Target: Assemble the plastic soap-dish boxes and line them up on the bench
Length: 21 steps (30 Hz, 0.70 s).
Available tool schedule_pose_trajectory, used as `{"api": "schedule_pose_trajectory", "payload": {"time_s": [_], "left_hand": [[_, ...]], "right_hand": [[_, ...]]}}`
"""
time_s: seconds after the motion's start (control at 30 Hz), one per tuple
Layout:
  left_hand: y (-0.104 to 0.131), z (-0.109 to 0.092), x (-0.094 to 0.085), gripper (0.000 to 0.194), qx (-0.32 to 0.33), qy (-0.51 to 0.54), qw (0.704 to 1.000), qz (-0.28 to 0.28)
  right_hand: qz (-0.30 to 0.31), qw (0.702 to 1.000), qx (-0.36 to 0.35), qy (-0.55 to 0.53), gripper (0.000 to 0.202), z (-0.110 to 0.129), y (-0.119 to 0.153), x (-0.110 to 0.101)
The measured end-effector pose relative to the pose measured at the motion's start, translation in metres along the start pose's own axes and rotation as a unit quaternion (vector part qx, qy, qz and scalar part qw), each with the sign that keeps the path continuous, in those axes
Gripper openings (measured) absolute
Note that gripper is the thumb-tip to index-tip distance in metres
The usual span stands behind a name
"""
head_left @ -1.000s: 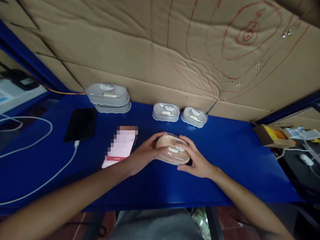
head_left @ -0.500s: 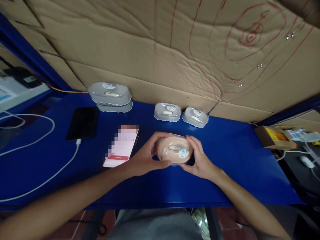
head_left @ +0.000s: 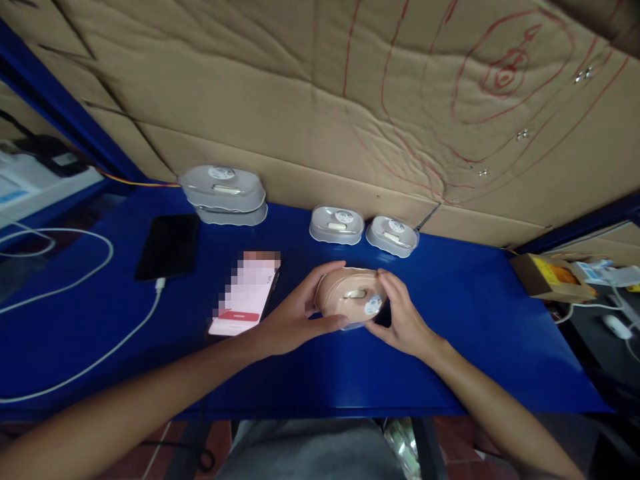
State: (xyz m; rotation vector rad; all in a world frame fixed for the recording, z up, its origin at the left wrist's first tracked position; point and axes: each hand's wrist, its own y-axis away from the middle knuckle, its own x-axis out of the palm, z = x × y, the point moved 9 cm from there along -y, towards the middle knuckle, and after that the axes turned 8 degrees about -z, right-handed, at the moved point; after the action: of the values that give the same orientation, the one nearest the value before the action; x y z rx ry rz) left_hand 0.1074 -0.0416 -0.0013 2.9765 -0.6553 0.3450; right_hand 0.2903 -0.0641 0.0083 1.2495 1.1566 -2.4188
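Observation:
Between my two hands is a beige oval container (head_left: 345, 303) with a clear lid, a small pale bar on top and a round white label. My left hand (head_left: 305, 310) grips its left end, thumb along the near side. Fingers of my right hand (head_left: 403, 313) curl round the right end. The underside is hidden, so I cannot tell whether it touches the table. Beyond it sit two grey containers of like shape, a middle one (head_left: 337, 225) and a right one (head_left: 393, 236). Farther left are two more, stacked (head_left: 225, 190).
A lit phone (head_left: 245, 293) lies left of my hands on the blue table (head_left: 480, 333). Behind it is a dark phone (head_left: 167, 245) with a white cable (head_left: 135, 327). Cardboard (head_left: 250, 87) walls the back. A small open box (head_left: 550, 277) stands at the right edge.
The beige container has turned slightly clockwise and tilted in my hands. Its label sits a little farther right. Both hands keep their hold, and the view has shifted slightly.

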Motion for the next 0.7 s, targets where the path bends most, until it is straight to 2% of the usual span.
{"api": "schedule_pose_trajectory", "payload": {"time_s": [0.27,0.33,0.5,0.6,0.7], "left_hand": [[-0.003,0.012,-0.003,0.089,-0.082,0.08,0.993,-0.023],[-0.003,0.017,-0.005,0.082,-0.102,0.099,0.989,-0.03],[-0.005,0.024,-0.007,0.05,-0.137,0.18,0.973,-0.046],[-0.006,0.022,-0.007,0.044,-0.133,0.195,0.97,-0.052],[-0.005,0.025,-0.01,0.044,-0.143,0.19,0.968,-0.078]], "right_hand": [[0.04,0.999,-0.008,0.009,0.096,0.005,0.0,0.003],[0.04,0.999,0.003,-0.007,0.096,0.004,0.0,0.003],[0.039,0.998,0.021,-0.054,0.097,0.0,0.001,0.004],[0.037,0.997,0.026,-0.066,0.097,-0.002,0.001,0.002],[0.042,0.991,0.063,-0.112,0.098,-0.008,0.0,0.0]]}}
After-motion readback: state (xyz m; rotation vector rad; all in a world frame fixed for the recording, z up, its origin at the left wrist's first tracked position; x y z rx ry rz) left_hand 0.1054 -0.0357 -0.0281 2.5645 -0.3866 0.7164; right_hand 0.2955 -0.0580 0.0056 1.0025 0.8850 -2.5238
